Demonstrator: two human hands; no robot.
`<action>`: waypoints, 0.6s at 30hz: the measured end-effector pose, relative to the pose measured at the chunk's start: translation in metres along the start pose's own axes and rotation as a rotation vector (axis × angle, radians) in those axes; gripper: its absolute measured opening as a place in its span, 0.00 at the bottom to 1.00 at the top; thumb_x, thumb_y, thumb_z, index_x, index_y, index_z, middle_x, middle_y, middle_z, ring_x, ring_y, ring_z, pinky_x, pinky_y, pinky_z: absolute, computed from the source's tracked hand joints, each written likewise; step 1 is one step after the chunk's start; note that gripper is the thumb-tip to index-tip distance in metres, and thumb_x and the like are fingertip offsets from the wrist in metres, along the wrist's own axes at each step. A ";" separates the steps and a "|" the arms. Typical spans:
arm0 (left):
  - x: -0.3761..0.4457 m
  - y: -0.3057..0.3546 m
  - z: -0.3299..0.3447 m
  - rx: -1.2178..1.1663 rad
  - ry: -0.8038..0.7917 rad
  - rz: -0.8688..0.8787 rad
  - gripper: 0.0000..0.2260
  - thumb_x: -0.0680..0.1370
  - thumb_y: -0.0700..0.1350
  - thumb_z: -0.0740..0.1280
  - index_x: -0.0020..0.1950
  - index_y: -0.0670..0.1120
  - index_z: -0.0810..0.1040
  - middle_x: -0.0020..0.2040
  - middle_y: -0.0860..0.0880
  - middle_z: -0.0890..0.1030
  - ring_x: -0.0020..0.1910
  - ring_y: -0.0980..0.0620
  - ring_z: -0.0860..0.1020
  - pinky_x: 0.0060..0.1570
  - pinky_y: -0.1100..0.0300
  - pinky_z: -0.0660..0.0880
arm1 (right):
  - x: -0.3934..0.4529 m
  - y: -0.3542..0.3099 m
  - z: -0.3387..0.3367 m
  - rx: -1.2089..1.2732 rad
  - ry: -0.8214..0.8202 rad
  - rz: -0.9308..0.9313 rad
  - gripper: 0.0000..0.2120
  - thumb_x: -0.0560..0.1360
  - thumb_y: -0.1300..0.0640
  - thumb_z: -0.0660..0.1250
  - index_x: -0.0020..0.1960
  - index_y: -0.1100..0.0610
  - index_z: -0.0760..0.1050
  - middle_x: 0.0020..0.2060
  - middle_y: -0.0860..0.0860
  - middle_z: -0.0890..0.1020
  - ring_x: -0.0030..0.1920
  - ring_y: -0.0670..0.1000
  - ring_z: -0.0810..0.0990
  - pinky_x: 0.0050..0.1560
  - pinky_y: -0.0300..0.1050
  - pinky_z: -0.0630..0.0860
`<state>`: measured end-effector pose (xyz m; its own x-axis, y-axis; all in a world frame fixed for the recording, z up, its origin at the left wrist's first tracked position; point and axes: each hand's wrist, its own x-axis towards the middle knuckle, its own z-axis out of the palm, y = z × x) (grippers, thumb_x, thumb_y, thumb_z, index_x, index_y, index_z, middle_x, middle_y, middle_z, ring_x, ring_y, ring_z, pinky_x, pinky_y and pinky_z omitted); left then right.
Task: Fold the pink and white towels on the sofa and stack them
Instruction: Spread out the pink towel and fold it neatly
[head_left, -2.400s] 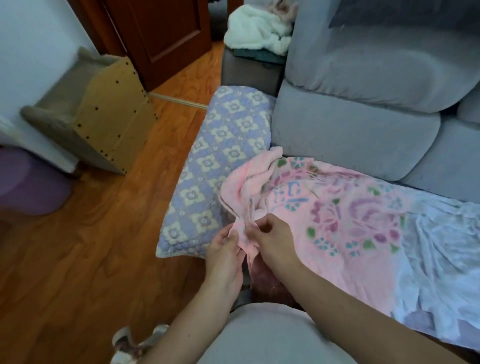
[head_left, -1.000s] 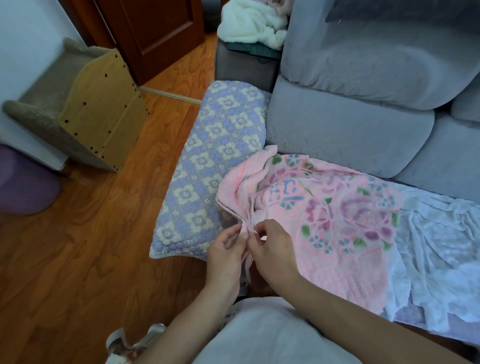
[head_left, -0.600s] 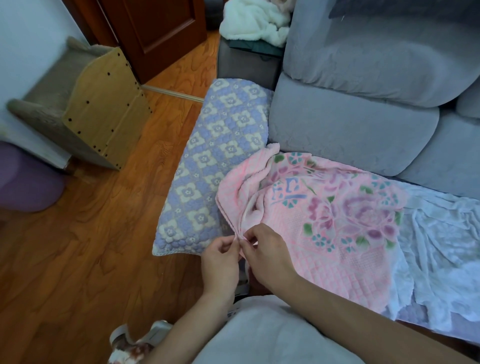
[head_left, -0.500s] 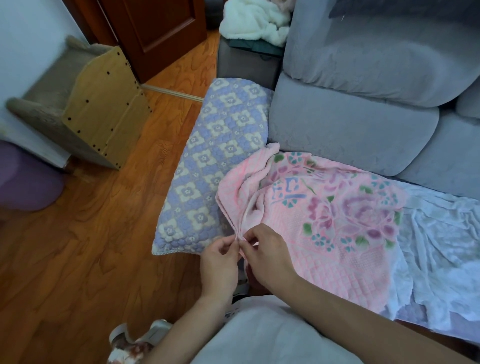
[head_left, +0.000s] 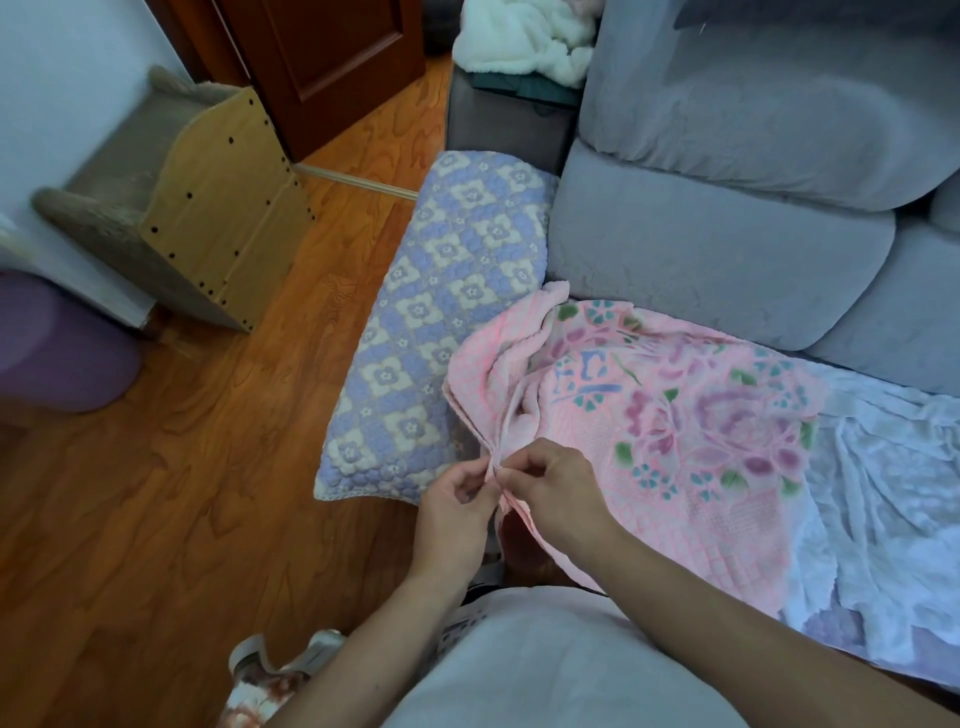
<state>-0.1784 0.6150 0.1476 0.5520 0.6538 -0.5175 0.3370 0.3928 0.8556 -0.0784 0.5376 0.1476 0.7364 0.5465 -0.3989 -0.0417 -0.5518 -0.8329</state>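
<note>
The fingertips of both hands meet at one spot, pinching the near left corner of the pink towel (head_left: 675, 441) where its edges gather into a narrow ridge. The left hand (head_left: 457, 512) comes up from below with fingers curled and thumb and forefinger closed on the bunched hem; the right hand (head_left: 558, 493) reaches in from the right, knuckles up, its thumb and forefinger nipped on the same hem right against the left hand's fingertips. Both forearms run back toward the body, the right one crossing low over the towel's near edge. From the pinch, a crumpled fold of pink cloth rises away from the fingers toward the sofa's (head_left: 727, 249) grey back cushion, and the rest of the towel, printed with flowers, spreads flat to the right over the seat. Farther right of the fingers, the white towel (head_left: 893, 509) lies rumpled on the seat, its left edge tucked under or against the pink one; which, I cannot tell. Just left of the fingers sits the sofa arm under a purple and cream flowered cover (head_left: 441, 322), touching the towel's raised fold. Beyond that to the left, wooden floor (head_left: 182, 493) lies open, with a wooden cat scratcher (head_left: 208, 218) and a brown door (head_left: 332, 62) well apart.
</note>
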 end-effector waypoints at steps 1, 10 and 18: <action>0.002 -0.001 -0.001 0.027 0.016 -0.005 0.09 0.79 0.38 0.69 0.54 0.50 0.84 0.47 0.49 0.87 0.47 0.54 0.84 0.49 0.61 0.79 | 0.000 0.000 0.000 0.007 -0.007 0.002 0.11 0.71 0.62 0.75 0.36 0.47 0.82 0.37 0.45 0.84 0.41 0.44 0.82 0.48 0.43 0.78; 0.005 0.005 -0.001 -0.092 0.055 -0.136 0.08 0.79 0.34 0.67 0.55 0.41 0.83 0.44 0.45 0.87 0.44 0.53 0.85 0.42 0.66 0.79 | -0.009 0.003 0.009 -0.328 0.090 -0.311 0.08 0.73 0.59 0.70 0.38 0.52 0.74 0.39 0.45 0.75 0.40 0.45 0.76 0.43 0.45 0.74; 0.021 0.014 0.008 -0.098 -0.046 -0.256 0.10 0.79 0.41 0.70 0.54 0.34 0.78 0.46 0.38 0.84 0.45 0.47 0.83 0.45 0.57 0.79 | -0.011 0.007 0.009 -0.193 -0.007 -0.246 0.11 0.70 0.64 0.62 0.46 0.58 0.83 0.48 0.46 0.77 0.49 0.43 0.78 0.51 0.36 0.75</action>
<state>-0.1561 0.6289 0.1483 0.4937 0.4957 -0.7145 0.3957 0.6036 0.6922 -0.0925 0.5333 0.1430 0.7035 0.6825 -0.1981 0.2667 -0.5119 -0.8166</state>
